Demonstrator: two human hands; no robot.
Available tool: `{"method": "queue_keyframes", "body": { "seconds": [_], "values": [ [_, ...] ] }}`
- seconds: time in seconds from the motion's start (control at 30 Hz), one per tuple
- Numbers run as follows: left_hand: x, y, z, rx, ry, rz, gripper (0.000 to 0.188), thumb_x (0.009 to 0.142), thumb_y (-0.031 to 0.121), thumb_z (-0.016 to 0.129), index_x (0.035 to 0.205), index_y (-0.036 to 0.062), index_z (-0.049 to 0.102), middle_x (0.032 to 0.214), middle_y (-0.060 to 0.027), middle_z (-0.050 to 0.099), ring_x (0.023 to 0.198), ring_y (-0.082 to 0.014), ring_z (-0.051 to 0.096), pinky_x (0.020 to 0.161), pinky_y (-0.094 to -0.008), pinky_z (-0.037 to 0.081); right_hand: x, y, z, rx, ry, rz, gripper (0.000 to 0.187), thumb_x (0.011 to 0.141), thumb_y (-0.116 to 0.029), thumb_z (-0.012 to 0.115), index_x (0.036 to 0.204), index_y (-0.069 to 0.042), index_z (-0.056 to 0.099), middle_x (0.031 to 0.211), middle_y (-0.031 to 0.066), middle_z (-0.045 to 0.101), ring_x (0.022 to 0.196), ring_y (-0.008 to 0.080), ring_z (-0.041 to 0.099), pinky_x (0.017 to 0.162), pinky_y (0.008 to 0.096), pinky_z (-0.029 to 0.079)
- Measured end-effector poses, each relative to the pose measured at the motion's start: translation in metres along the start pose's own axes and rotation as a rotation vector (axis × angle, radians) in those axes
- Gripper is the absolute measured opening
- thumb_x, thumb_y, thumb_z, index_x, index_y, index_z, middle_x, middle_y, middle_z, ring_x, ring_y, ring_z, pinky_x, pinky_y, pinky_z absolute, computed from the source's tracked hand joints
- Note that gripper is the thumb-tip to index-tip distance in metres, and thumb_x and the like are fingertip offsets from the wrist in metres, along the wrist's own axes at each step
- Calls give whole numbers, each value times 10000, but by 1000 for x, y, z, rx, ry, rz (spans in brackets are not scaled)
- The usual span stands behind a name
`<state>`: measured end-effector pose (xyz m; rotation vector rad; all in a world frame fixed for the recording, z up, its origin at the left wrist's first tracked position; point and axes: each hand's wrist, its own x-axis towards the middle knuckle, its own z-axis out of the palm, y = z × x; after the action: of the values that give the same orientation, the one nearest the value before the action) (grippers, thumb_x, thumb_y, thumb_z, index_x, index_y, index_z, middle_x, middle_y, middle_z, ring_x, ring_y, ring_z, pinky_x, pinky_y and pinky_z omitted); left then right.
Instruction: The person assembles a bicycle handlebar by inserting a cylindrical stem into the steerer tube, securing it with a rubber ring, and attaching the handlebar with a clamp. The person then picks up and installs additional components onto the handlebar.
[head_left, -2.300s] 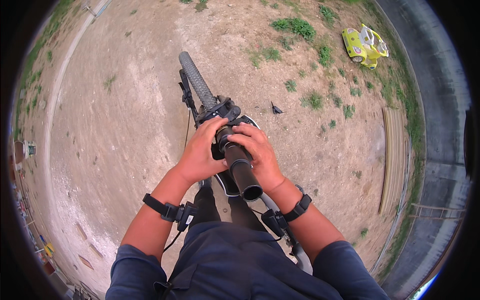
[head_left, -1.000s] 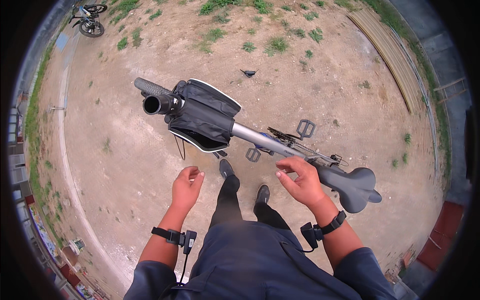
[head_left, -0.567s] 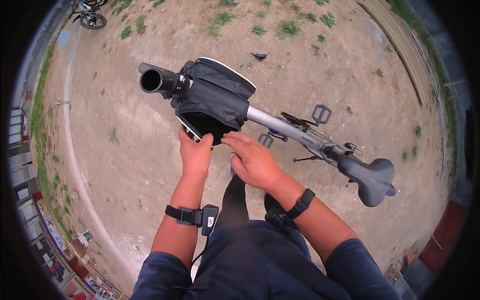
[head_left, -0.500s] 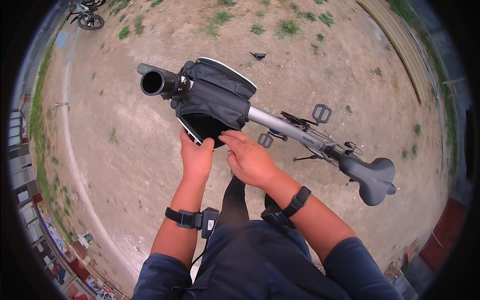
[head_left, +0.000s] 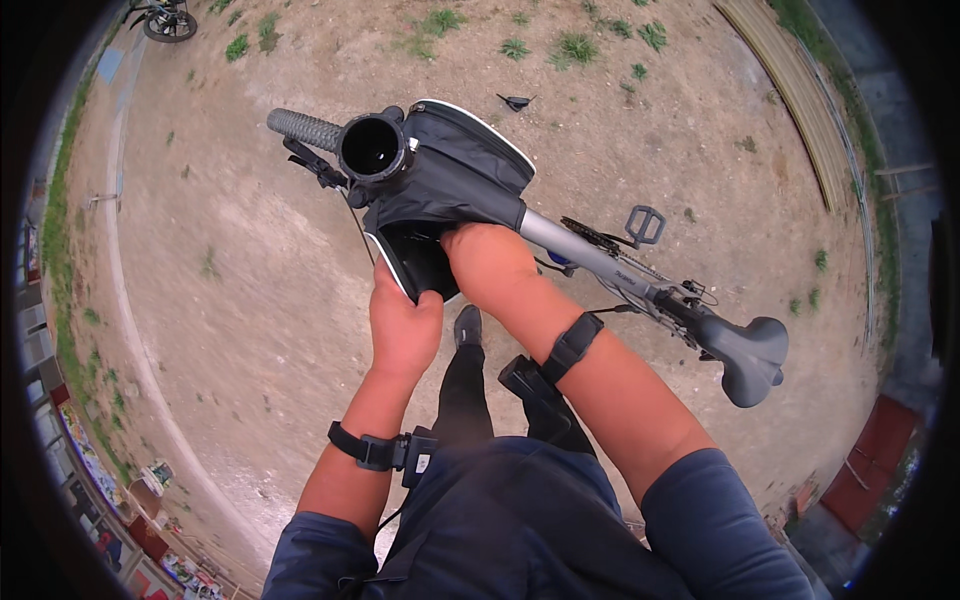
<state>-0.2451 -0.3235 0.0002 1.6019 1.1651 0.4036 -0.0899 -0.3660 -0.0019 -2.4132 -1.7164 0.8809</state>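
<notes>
A black bicycle bag [head_left: 455, 185] with white-edged side pockets straddles the silver top tube [head_left: 580, 255] of a bicycle. Its near pocket gapes toward me, with a dark inside [head_left: 430, 262]. My left hand [head_left: 402, 325] pinches the pocket's outer edge, the thumb over the rim. Into the same pocket reaches my right hand [head_left: 490, 265]; its fingers are out of sight behind the bag's fabric, so their grip does not show. Just ahead of the bag rises an open-ended black tube [head_left: 372, 150], beside the front tyre [head_left: 305, 128].
The bicycle's black saddle [head_left: 745, 355] is at the right, and a pedal [head_left: 645, 225] stands out beyond the frame. A small black object [head_left: 516, 103] lies on the dirt. Long poles [head_left: 790, 100] edge the ground at upper right; another bicycle [head_left: 168, 22] is at upper left.
My right hand has gone from the pocket's rim down into the pocket. My left hand keeps its hold on the edge. The front end has turned, showing more of the tyre.
</notes>
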Motion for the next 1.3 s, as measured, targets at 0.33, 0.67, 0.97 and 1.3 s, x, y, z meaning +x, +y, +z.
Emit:
{"method": "queue_keyframes", "body": {
  "seconds": [0.33,0.67,0.97,1.3],
  "values": [
    [-2,6,0,30,-7,28,742,820,16,601,1530,-71,405,1235,-306,693,1123,-464,702,985,-455,550,29,-8,2,-14,-128,56,219,954,-94,641,1126,-61,772,1110,188,794,1017,353,781,833,441,635],
    [2,0,-2,39,10,9,758,821,48,629,1535,-72,403,1237,-322,689,1135,-477,697,989,-470,551,-28,5,-22,90,180,-121,243,874,-91,721,1112,-49,738,999,170,773,901,343,770,771,428,619],
    [2,5,3,-55,5,10,715,859,39,650,1526,-63,412,1235,-267,706,1129,-380,728,987,-419,558,-55,31,-1,1235,111,253,209,987,30,649,1184,-11,704,1026,65,768,875,122,747,736,274,591],
    [0,6,2,-232,-60,-115,735,915,33,729,1548,-68,369,1294,-194,683,1057,-224,729,916,-337,574,-72,37,-10,1501,64,309,351,1021,73,506,1300,-14,700,1148,96,762,936,179,783,741,267,618]
  ]
}}
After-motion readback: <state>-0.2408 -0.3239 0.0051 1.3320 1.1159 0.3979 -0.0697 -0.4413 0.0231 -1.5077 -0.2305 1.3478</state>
